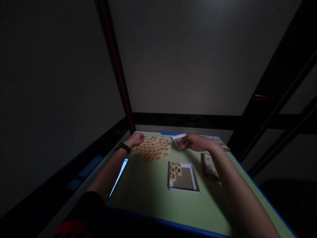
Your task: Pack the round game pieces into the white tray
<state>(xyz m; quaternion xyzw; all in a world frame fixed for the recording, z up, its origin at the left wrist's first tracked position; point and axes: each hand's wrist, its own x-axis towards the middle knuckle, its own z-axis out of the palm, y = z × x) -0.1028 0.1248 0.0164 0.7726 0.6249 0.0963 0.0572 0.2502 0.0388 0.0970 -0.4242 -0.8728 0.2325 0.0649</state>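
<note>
The right hand's (196,142) fingers curl in at the near side of a second tray (176,141), beyond the tray (187,180); whether they pinch a piece or the rim, I cannot tell. The left hand's (136,139) fingers bend down at the edge of the pile (155,148), beyond the tray and to its left. Whether they grasp a piece is also unclear.

Red- and black-marked pieces crowd the pile, so a careless drag by the left fingers could scatter them. Any piece pinched only by its edge could slip. The second tray may not lie flat, and a knock from the right wrist could tip or slide it.

In the tray, five black-marked pieces (173,170) sit bunched toward the left wall, two abreast with one nearest the person; a bump could slide them over the bare floor.

Left of the tray, the phone (119,177) lies beside the left forearm, whose pull back could shove it across the bench (146,188). Right of the tray, the right forearm passes over a box (209,165) and could catch its corner. Dim light makes marks easy to misread.
</note>
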